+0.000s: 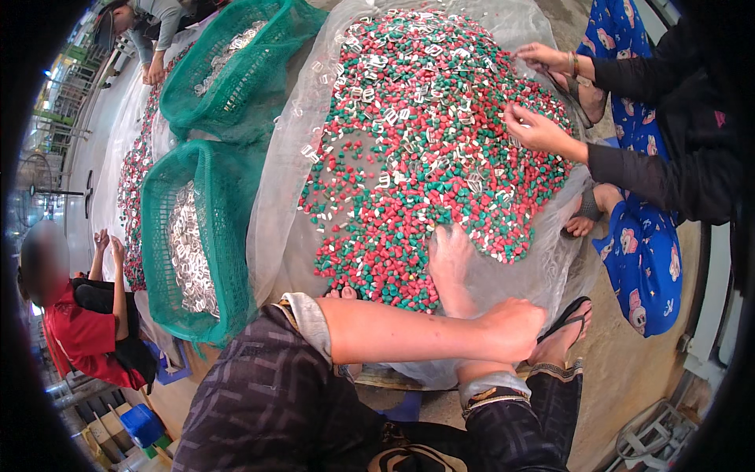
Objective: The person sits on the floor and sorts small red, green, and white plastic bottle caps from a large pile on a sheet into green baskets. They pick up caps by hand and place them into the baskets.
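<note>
A big heap of small red, green and white plastic pieces (425, 157), with clear ring-shaped pieces mixed in, lies on a translucent sheet (283, 212). My right hand (448, 256) lies flat with spread fingers at the heap's near edge, touching the pieces. My left forearm crosses over from the left. My left hand (515, 324) is closed in a fist over my right forearm, at the sheet's near edge. Whether the fist holds anything is hidden.
Two green mesh baskets (224, 236) (236, 75) with clear ring-shaped pieces stand left of the heap. A person in blue patterned clothes picks at the heap with both hands (535, 130) from the right. A person in red (75, 330) sits left. My sandalled foot (566, 330) is nearby.
</note>
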Demonstrator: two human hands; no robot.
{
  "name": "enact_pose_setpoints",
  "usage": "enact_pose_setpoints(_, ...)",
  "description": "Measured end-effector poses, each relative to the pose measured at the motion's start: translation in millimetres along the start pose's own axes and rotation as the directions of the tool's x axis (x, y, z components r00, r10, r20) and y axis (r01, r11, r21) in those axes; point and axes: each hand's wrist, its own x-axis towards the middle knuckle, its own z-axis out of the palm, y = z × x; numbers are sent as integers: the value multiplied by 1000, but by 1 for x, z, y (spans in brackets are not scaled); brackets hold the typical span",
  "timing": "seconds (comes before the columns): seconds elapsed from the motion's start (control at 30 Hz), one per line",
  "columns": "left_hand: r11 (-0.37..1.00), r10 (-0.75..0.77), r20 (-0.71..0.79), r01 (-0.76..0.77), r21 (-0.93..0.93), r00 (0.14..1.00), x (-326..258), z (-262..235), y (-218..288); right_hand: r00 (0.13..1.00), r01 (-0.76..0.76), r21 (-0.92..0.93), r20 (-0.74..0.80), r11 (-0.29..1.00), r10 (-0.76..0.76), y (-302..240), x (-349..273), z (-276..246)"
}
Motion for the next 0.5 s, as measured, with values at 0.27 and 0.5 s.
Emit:
enact_pose_setpoints(0.27,995,86,39,-84,-48,996,9,4,22,955,214,-193,247,957,-164,29,-4,20)
enact_pose_setpoints(0.5,999,41,54,-40,-15,998,9,5,27,881,223,-102,447,970,-156,14,9,2)
